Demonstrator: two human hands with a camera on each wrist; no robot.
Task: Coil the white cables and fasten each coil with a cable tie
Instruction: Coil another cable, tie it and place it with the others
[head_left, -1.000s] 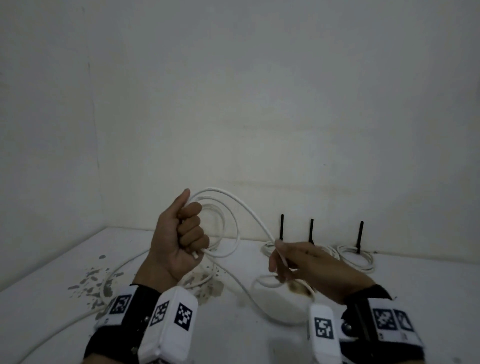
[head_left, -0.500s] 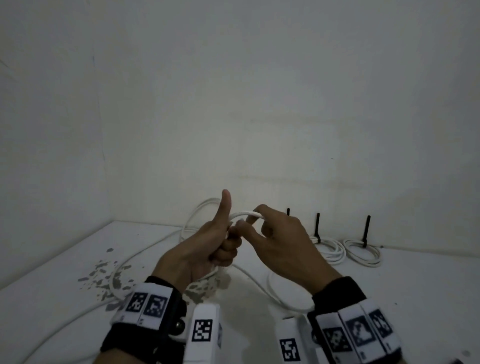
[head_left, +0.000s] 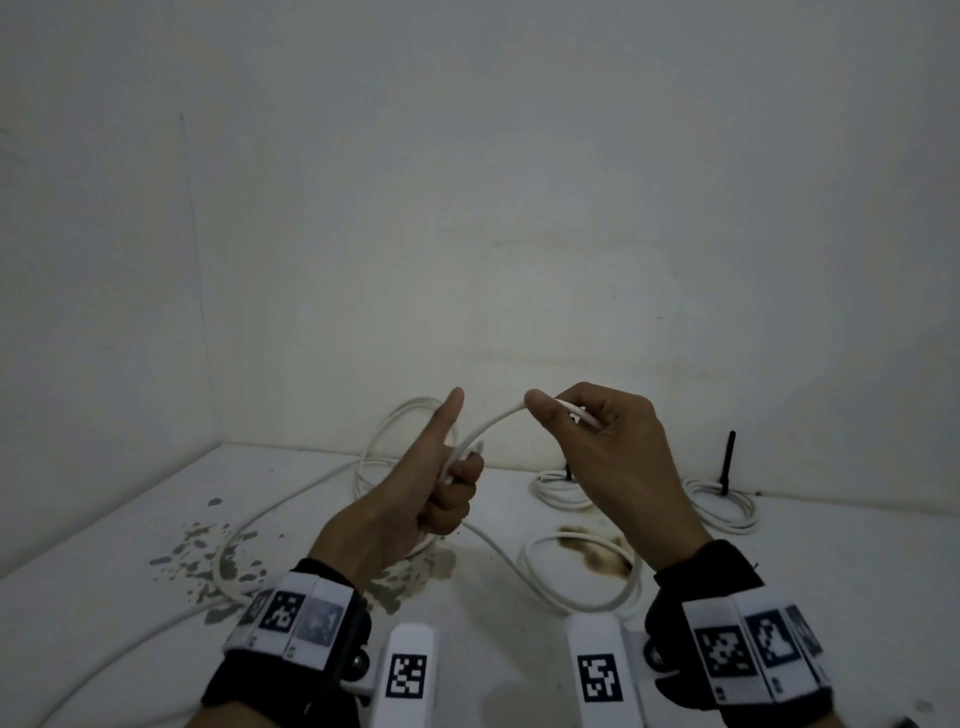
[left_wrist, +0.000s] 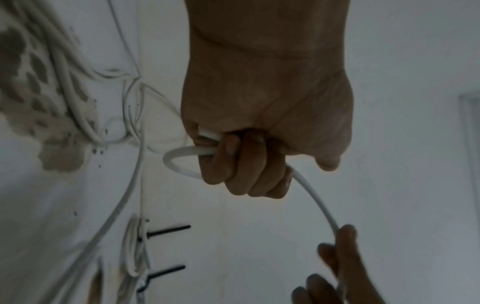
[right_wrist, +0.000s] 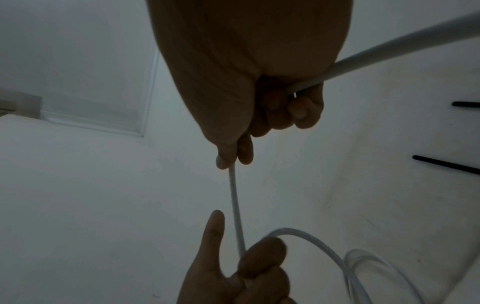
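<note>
Head view: left hand raised above the bench, fingers curled round the cable, thumb upright. Right hand pinches the same cable between thumb and forefinger, a short arc spanning the two. Slack loops lie on the stained bench below. Tied coils with upright black ties sit by the wall.
</note>
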